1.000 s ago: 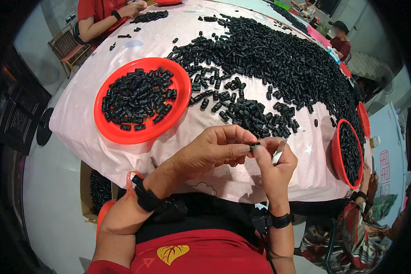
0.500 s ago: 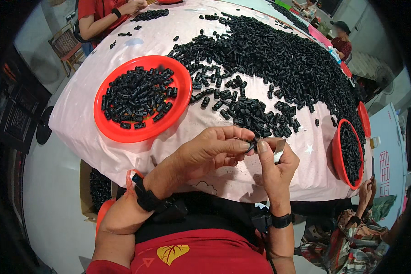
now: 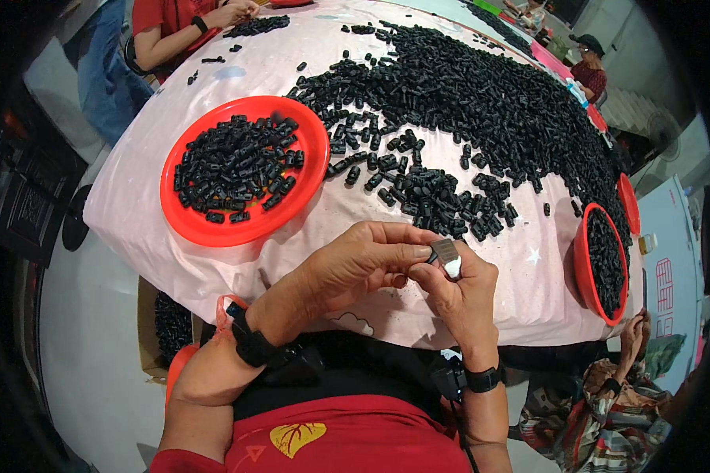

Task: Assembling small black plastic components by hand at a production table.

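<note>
Blade work on one small piece looks to be the step in hand: the left hand [image 3: 363, 260] pinches a black part [image 3: 432, 257] between thumb and forefinger, its other fingers loosely curled, while the right hand [image 3: 467, 288] is closed round a flat blade [image 3: 446, 251] with a white-wrapped end. Both hands meet over the near side of the pink cloth [image 3: 521, 272], just short of a loose cluster of black pieces [image 3: 434, 197]. Only a sliver of the part shows past the fingertips, so whether the edge touches it I cannot tell; scraping or trimming is my best reading.

The next move seems to call for a firm left pinch and a short, controlled stroke, with the left fingertips kept out of the edge's path. The part could then be turned to another face, or set down; the red tray [image 3: 315, 146] to the left, heaped with similar pieces, is a likely place for it.

Compared with half a second ago, the right hand is further left and the blade, which stood to the right of the part, now lies across the gap between the hands. At the far left, someone's blue jeans [image 3: 110, 75] have come into view. The tray and the cluster look unchanged.
</note>
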`<state>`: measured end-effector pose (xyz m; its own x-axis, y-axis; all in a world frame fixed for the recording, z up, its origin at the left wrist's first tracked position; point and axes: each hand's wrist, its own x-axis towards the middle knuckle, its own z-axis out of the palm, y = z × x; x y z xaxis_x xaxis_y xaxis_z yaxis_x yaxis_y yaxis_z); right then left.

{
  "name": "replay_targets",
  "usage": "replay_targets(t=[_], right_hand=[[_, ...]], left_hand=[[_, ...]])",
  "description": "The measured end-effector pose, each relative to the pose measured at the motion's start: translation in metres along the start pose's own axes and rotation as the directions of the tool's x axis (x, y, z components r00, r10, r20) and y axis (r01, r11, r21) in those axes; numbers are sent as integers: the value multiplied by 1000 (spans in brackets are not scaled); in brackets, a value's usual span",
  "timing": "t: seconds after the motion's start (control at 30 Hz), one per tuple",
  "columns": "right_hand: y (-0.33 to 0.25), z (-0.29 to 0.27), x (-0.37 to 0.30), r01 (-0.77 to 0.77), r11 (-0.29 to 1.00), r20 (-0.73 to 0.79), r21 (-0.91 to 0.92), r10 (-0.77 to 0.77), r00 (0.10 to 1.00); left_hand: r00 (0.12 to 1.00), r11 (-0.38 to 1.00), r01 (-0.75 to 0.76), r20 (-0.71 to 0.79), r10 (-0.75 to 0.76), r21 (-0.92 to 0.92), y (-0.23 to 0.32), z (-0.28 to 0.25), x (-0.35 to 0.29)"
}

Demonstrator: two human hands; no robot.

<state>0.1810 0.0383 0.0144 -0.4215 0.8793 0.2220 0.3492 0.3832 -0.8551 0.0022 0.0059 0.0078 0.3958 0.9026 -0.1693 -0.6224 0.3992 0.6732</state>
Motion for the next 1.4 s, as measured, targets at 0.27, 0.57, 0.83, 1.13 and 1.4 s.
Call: replay_targets(t=[0.27, 0.57, 0.83, 1.13, 1.4], right_hand=[[3, 2, 1, 62, 994, -25, -88, -64, 998], [4, 2, 0, 96, 978, -36, -186, -104, 994], [6, 2, 1, 118, 973, -37, -198, -127, 991], [3, 1, 2, 112, 969, -27, -219, -121, 992], [4, 2, 1, 129, 974, -39, -187, -138, 990]], left_hand=[[1000, 1000, 17, -24, -16, 14, -1, 0, -1], [999, 1000, 5, -33, -4, 3, -2, -1, -1], [1000, 999, -11, -29, 10, -30, -2, 1, -1], [999, 999, 3, -53, -5, -52, -4, 2, 0], [999, 997, 3, -40, -6, -72, -3, 3, -2]])
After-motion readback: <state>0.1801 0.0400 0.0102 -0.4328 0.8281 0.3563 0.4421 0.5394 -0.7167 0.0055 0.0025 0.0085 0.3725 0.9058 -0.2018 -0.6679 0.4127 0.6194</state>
